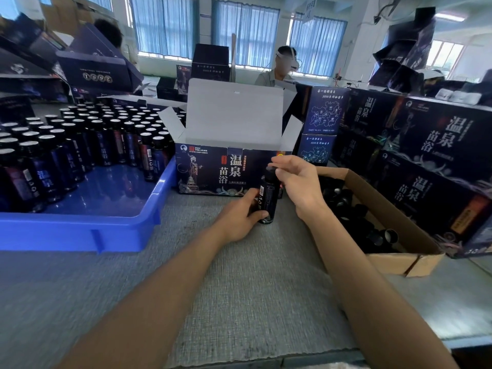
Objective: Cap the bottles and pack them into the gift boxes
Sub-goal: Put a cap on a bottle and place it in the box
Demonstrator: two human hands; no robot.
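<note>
A dark bottle (268, 198) stands upright on the grey table mat, just in front of an open dark-blue gift box (213, 171) with its white lid flaps raised. My left hand (239, 217) grips the bottle's lower body. My right hand (298, 182) pinches a black cap (272, 172) on the bottle's top. A blue plastic tray (106, 225) at the left holds several uncapped bottles (101, 134) with silver-sealed tops. A brown cardboard box (399, 251) at the right holds several loose black caps (372, 230).
Closed gift boxes (431, 161) are stacked at the right, and smaller ones (324, 113) stand behind the open box. More boxes (95, 67) pile up at the back left. A person in a headset (279, 70) sits across the table.
</note>
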